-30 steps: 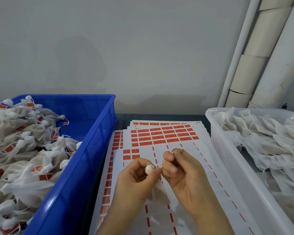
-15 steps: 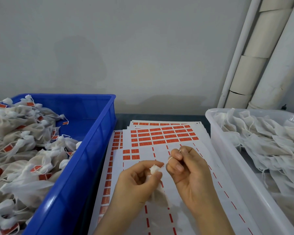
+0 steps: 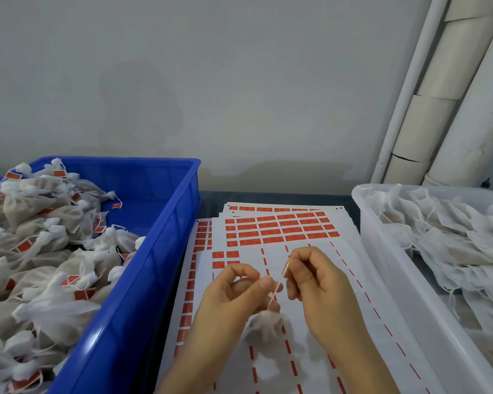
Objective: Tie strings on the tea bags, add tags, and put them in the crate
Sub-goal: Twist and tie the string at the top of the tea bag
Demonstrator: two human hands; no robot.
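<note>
1. Head view. The left hand [image 3: 234,294] and the right hand [image 3: 316,282] are close together over the middle of the dark grey desk [image 3: 211,198].
2. A small white mesh tea bag [image 3: 264,322] sits just below and between the two hands, with its gathered neck pointing up. I cannot tell whether it hangs free or rests on the paper under it.
3. A thin white string [image 3: 276,290] runs up from the bag's neck, past the left thumb, to the right fingertips.
4. Left fingers: thumb and forefinger are pressed together on the string just above the bag, and the rest are curled.
5. Right fingers: thumb and forefinger pinch the string's upper end, and the others are folded in.
6. Under the hands lies a stack of white paper sheets with red rectangular tags [image 3: 282,230]. The far rows are full, and the near rows are mostly bare backing.
7. On the left is a blue plastic crate [image 3: 143,280], heaped with tied white tea bags bearing red tags [image 3: 54,251].
8. On the right is a translucent white plastic tub [image 3: 382,251] holding a pile of flat white bags [image 3: 453,237].
9. At the back right, white pipes [image 3: 439,109] stand against a grey wall.
</note>
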